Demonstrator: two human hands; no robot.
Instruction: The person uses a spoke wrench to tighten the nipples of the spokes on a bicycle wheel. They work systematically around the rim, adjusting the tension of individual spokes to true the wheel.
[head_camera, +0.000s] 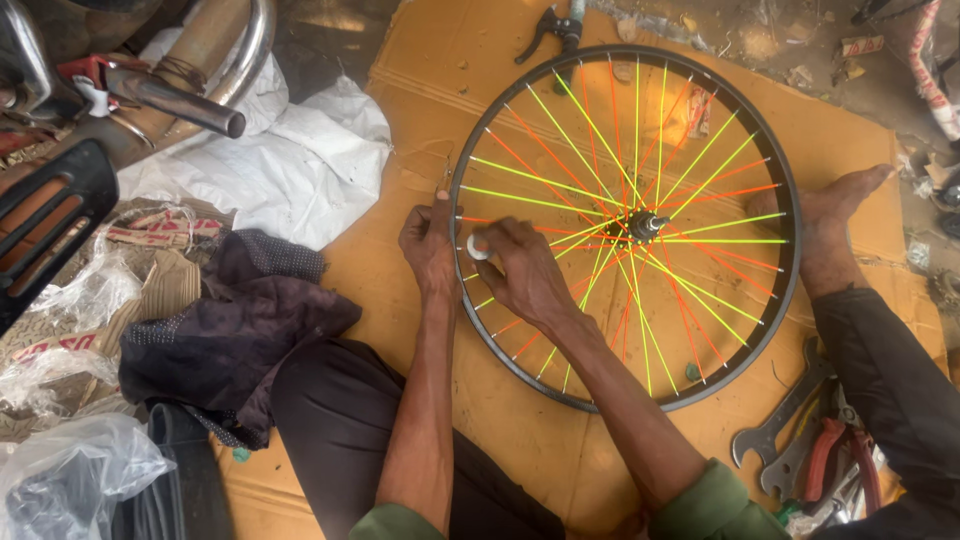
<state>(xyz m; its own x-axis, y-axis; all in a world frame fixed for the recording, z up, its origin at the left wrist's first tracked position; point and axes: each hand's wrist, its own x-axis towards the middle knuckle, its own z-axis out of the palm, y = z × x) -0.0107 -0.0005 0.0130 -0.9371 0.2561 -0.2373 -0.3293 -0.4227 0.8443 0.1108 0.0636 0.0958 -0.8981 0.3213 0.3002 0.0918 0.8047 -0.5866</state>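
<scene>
- A sheet of cardboard (860, 150) covers the ground as the work surface; its left edge runs beside a white plastic sheet (290, 160), and its far right corner lies bare.
- A bicycle wheel (790, 230) lies flat on the cardboard, its black rim ringing yellow and orange spokes around a metal hub (645, 225). The rim's far edge nearly reaches the far edge of the cardboard; a strip of bare cardboard is open to its left and near side.
- A dark cloth (240, 320) is heaped to the left, beside the person's knee.
- A bare foot (835, 215) rests on the wheel's right side, across the rim.
- Flat spanners (780, 425) and red-handled pliers (825, 460) lie near right, just outside the rim.
- The left hand (430, 245) rests on the rim's left edge, fingers curled over it.
- The right hand (525, 275) sits just inside the rim among the spokes, touching the left hand, fingers pinched narrowly on a small white piece (478, 246) at the rim.
</scene>
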